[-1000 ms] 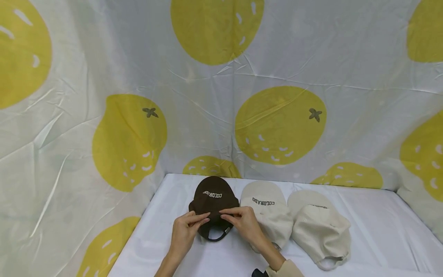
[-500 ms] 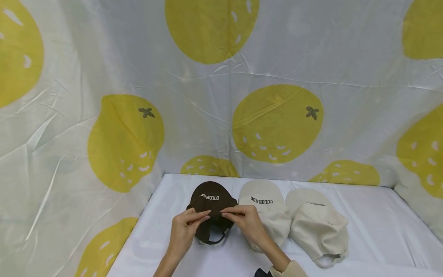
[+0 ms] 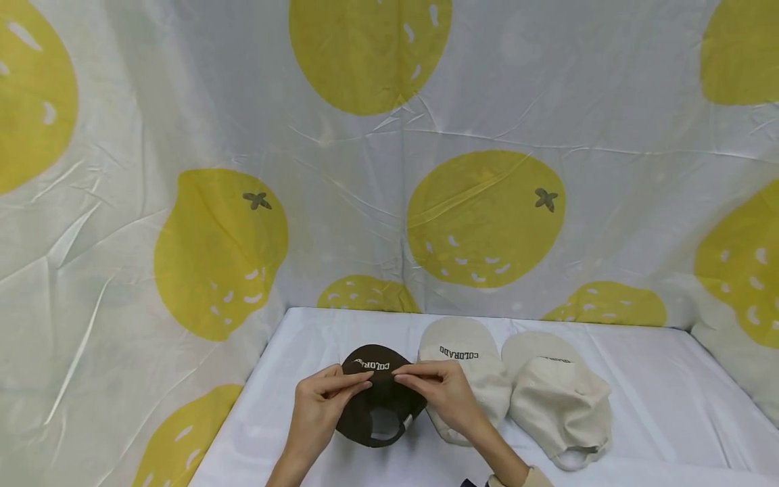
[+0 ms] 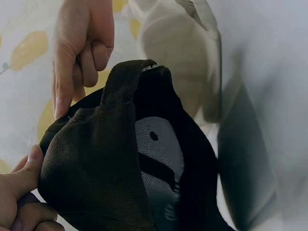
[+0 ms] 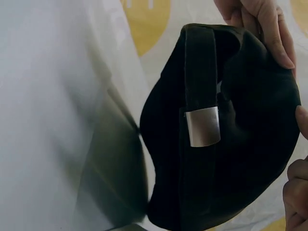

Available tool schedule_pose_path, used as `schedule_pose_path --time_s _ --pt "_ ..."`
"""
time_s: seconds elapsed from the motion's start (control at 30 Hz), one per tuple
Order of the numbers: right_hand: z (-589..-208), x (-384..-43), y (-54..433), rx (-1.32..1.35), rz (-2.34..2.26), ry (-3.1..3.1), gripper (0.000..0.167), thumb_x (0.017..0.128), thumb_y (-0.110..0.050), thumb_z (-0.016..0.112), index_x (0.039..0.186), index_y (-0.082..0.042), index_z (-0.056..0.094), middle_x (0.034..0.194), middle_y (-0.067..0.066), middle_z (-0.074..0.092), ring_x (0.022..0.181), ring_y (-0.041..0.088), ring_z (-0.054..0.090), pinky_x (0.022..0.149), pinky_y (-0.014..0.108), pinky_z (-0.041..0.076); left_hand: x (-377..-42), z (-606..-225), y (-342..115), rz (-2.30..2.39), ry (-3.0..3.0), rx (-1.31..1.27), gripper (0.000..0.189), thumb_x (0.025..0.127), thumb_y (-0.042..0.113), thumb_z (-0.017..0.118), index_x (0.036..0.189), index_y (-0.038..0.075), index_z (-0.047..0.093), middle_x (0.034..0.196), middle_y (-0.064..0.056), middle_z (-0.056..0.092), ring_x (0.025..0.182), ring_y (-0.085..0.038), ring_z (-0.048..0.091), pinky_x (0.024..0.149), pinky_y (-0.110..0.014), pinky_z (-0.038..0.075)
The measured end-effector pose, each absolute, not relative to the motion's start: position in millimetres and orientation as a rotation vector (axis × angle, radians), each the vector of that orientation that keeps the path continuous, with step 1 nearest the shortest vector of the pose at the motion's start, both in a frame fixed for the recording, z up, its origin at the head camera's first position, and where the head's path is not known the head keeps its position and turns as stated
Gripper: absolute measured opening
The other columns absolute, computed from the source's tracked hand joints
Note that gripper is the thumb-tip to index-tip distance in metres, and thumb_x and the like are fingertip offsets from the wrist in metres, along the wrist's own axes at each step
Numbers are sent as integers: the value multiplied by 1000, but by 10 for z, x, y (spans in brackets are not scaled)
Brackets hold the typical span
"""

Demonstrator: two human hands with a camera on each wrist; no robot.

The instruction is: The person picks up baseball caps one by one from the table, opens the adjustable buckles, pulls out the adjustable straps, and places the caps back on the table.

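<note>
A dark brown baseball cap (image 3: 374,355) with white COLORADO lettering hangs between both hands, its back opening and strap facing the person. My left hand (image 3: 316,404) pinches the fabric at the crown's left, thumb against fingers. On the other side, my right hand (image 3: 449,398) pinches the same crown a short way off. The right wrist view shows the strap's metal buckle (image 5: 203,126). Inside the cap, a pale lining patch (image 4: 159,139) shows in the left wrist view. Just right of it lie two cream caps: one flat-brimmed cap (image 3: 475,389) and one crumpled cap (image 3: 562,406).
White cloth (image 3: 657,406) covers the table. Lemon-print sheeting (image 3: 359,203) hangs behind and along the sides. The nearer cream cap sits close beside my right hand and forearm, and the second cream cap overlaps its right edge.
The brown cap has come toward the person and tilted up, so its brim end sits lower in view and its back opening shows more. Both hands keep their pinch; the cream caps stay put.
</note>
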State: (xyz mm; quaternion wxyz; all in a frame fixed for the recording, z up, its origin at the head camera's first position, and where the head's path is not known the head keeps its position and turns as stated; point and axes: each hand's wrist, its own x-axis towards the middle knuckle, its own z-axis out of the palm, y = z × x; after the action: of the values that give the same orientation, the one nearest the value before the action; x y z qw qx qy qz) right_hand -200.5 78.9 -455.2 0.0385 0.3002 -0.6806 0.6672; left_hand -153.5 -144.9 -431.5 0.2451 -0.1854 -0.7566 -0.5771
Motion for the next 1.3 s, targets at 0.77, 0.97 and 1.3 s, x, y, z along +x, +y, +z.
schedule_pose_path --time_s 0.77,0.97,1.3 --pt "-4195 -1623 1004 977 2023 -1967 13 92 1 74 103 4 80 96 17 79 95 11 76 80 25 62 -1238 -3945 -1298 -1682 -2061 -536 15 82 2 83 95 7 85 62 -2 50 54 -10 43 45 -23 38" --pt "-4170 -1563 1031 1008 1947 -1907 16 90 6 73 105 5 80 88 17 76 87 5 72 71 20 60 -1195 -3894 -1266 -1697 -2045 -556 14 81 0 83 95 6 85 61 -3 50 54 -11 43 44 -24 39" --pt "-4193 -1544 1049 987 1867 -1894 20 87 10 75 105 2 81 86 12 76 77 -2 64 60 16 54 -1201 -3878 -1226 -1734 -2023 -563 12 83 -1 81 94 3 84 61 -5 50 53 -11 43 45 -26 42"
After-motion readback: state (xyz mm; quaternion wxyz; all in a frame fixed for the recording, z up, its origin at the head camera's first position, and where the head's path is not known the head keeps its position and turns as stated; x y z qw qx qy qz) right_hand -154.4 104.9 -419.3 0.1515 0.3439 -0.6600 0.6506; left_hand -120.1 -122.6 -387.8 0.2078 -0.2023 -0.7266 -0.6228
